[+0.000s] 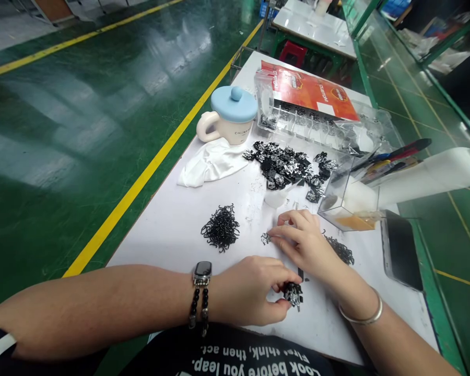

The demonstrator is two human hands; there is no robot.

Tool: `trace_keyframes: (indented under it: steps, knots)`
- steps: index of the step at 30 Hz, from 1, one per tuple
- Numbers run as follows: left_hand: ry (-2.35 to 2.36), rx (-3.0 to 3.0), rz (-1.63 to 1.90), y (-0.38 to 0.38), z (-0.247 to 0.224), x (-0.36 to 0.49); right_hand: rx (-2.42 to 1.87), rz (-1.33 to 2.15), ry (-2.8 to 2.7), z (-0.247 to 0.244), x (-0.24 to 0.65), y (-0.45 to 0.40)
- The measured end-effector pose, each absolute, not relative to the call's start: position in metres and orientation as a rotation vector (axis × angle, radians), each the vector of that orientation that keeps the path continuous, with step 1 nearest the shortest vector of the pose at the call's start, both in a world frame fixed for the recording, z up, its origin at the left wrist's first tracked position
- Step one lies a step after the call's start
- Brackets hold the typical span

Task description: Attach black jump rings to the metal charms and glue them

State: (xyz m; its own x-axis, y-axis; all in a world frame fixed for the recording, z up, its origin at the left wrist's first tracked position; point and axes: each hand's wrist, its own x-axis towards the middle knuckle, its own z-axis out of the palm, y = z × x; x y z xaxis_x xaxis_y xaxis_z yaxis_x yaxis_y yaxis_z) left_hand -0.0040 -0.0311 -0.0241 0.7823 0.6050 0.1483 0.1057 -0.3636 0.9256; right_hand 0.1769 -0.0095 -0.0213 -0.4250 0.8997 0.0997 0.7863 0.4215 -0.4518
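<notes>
My left hand (254,290), wearing a watch and a beaded bracelet, is closed on a small black-and-silver part (293,295) near the table's front edge. Just beyond it, my right hand (303,240) has its thumb and fingertips together at a small silver metal piece (265,238) by the tabletop. Whether that piece is lifted or still rests on the table I cannot tell. Left of my hands lies a pile of thin black curved pieces (221,228). Farther back is a heap of black-and-silver parts (284,164). Part of another small dark pile (340,250) shows beside my right wrist.
A lidded mug (235,117) and a white cloth (213,162) stand at the table's left edge. Behind the heap sits a clear plastic tray (301,130) under an orange printed sheet (309,89). On the right are a clear pen holder (348,203) and a dark phone (401,253).
</notes>
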Motion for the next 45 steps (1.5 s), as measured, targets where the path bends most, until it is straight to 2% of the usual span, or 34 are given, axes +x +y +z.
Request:
trace_keyframes:
  steps: [5, 10, 15, 20, 24, 31, 37, 45]
  knots:
    - [0.627, 1.874, 0.669, -0.025, -0.019, -0.006, -1.468, 0.605, -2.175, -0.021, 0.181, -0.007]
    - [0.721, 1.811, 0.908, -0.015, -0.009, -0.012, -1.488, 0.799, -1.764, -0.006, 0.197, -0.022]
    - [0.637, 1.724, 0.883, -0.013, -0.005, -0.013, -1.438, 0.968, -1.442, -0.007, 0.191, -0.041]
    - [0.577, 1.665, 0.853, -0.012, -0.005, -0.01, -1.405, 0.997, -1.358, -0.019, 0.173, -0.047]
    - [0.574, 1.511, 0.808, -0.01, -0.007, -0.01, -1.426, 0.865, -1.441, -0.024, 0.166, -0.048]
    - [0.586, 1.144, 0.658, -0.003, -0.003, -0.012, -1.336, 0.318, -1.871, -0.013, 0.179, -0.043]
    - [0.609, 1.141, 0.593, -0.003, -0.006, -0.011, -1.138, 0.235, -2.24, -0.01, 0.196, -0.038]
    - [0.617, 1.178, 0.541, -0.003, -0.013, -0.009, -1.065, 0.17, -2.43, -0.015, 0.204, -0.041]
